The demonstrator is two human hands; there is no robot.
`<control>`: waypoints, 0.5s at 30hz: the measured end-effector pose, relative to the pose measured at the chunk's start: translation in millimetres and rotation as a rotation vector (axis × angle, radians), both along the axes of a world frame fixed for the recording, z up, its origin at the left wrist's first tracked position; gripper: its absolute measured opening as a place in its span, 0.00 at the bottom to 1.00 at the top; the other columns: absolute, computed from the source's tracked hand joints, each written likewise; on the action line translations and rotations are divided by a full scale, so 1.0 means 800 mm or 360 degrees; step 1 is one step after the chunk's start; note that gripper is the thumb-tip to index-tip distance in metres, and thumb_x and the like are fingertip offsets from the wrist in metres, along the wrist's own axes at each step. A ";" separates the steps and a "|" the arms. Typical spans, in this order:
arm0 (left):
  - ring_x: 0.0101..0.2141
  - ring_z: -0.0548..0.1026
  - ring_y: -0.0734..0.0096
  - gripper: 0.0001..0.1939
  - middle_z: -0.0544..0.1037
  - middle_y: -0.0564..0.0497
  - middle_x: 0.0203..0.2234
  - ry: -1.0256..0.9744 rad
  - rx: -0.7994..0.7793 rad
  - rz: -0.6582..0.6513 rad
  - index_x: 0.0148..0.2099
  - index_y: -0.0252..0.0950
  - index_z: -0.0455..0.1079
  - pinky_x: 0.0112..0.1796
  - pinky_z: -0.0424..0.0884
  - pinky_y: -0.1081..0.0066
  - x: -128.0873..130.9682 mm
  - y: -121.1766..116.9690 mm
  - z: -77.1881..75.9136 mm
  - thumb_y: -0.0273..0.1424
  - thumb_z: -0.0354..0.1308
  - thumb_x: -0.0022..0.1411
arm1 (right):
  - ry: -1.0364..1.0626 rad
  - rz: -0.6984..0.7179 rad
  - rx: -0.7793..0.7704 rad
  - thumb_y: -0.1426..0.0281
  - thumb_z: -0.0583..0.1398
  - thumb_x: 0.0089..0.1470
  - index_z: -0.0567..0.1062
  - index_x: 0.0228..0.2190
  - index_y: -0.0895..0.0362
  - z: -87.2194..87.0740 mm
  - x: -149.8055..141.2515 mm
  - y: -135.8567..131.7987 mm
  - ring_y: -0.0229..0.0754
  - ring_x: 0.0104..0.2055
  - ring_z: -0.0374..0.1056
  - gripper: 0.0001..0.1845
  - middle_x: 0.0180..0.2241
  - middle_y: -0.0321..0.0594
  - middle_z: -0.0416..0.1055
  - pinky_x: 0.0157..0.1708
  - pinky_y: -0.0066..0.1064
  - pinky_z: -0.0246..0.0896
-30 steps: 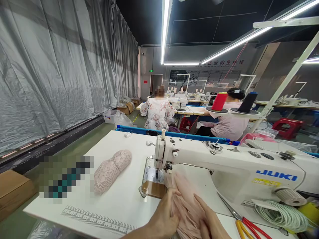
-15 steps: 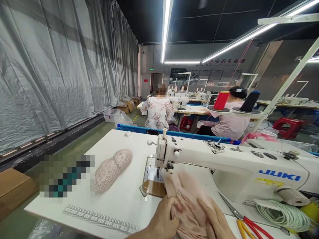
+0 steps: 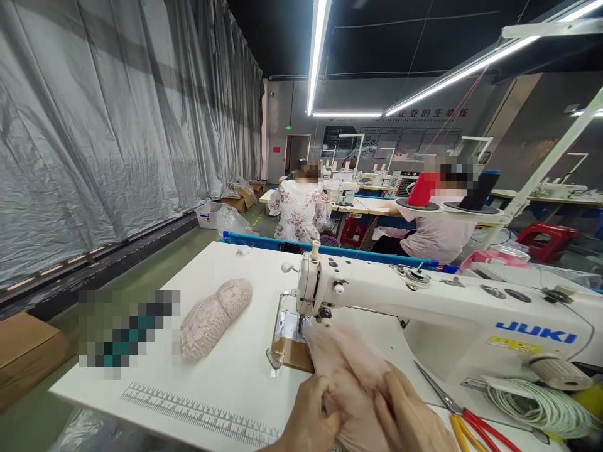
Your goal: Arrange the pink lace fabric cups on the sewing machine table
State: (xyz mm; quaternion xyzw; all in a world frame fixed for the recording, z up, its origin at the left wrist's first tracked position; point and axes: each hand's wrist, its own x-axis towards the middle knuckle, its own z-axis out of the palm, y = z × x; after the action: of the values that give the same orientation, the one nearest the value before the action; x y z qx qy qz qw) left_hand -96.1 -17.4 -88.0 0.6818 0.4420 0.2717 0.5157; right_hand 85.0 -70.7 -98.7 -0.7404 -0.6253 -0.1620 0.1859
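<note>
Both hands (image 3: 362, 414) gripping pink fabric (image 3: 346, 370), sewing machine (image 3: 424, 307) behind

Blue capital letters spelling "JUKI" are showing on the side of the white sewing machine (image 3: 452, 314), with a small yellow label (image 3: 507, 344) sitting just below them, its print too small to read. A printed ruler scale (image 3: 198, 417) is running along the near edge of the white table (image 3: 226, 376), its numbers too fine to make out. Chinese characters are stretching across the far wall sign (image 3: 419, 115), reading roughly "企业的生命线". A green sign (image 3: 287, 128) is glowing above the far doorway, illegible.
</note>
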 end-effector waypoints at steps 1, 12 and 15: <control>0.27 0.63 0.74 0.09 0.68 0.54 0.27 0.0003 -0.0003 0.0004 0.29 0.33 0.65 0.32 0.61 0.74 0.001 0.000 -0.002 0.18 0.57 0.45 | 0.0026 -0.0031 -0.0006 0.66 0.42 0.62 0.61 0.29 0.51 -0.002 0.006 -0.001 0.44 0.22 0.72 0.14 0.35 0.42 0.76 0.15 0.32 0.62; 0.37 0.69 0.66 0.08 0.72 0.51 0.33 -0.0014 0.0089 -0.0131 0.35 0.35 0.68 0.40 0.66 0.71 0.002 0.004 -0.009 0.23 0.57 0.49 | -0.0710 0.0960 0.0294 0.65 0.50 0.62 0.63 0.56 0.55 0.075 -0.016 0.000 0.47 0.56 0.64 0.22 0.54 0.45 0.68 0.51 0.40 0.59; 0.36 0.69 0.67 0.11 0.72 0.50 0.35 0.0108 0.0077 -0.0076 0.36 0.35 0.68 0.41 0.66 0.70 0.003 0.005 -0.007 0.20 0.56 0.47 | -0.0806 0.1230 0.0127 0.52 0.53 0.60 0.70 0.49 0.58 0.082 -0.015 0.009 0.44 0.45 0.73 0.26 0.45 0.43 0.76 0.48 0.37 0.61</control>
State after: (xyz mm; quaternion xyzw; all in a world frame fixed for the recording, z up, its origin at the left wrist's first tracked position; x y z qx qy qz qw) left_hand -94.0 -13.1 -93.7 0.7132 0.4362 0.2466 0.4902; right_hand 72.9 -63.6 -32.8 -0.3824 -0.8744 -0.2806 0.1023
